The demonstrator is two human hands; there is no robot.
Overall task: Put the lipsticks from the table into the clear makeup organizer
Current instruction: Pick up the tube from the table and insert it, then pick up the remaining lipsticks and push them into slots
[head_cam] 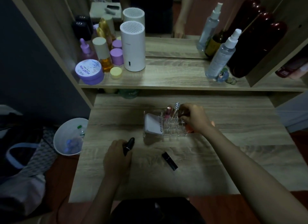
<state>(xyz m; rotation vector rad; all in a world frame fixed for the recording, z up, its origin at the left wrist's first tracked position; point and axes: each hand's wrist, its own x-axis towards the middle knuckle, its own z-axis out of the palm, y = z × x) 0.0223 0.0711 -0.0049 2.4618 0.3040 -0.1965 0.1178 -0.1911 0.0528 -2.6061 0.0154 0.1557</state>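
Observation:
The clear makeup organizer (168,132) stands mid-table, with a white compact in its left bay and a pink lipstick (168,111) and a clear-capped tube (176,107) upright in its back slots. My right hand (195,117) is over its right back corner, fingers closed on a dark reddish lipstick (183,114) at a slot. My left hand (117,152) rests on the table to the front left, gripping a black lipstick (129,144) that points up and away. Another black lipstick (169,161) lies loose on the table in front of the organizer.
An orange item (190,129) lies beside the organizer under my right wrist. The shelf behind holds a white cylinder (132,46), purple jars, and spray bottles (221,54). A white bin (70,137) stands left of the table.

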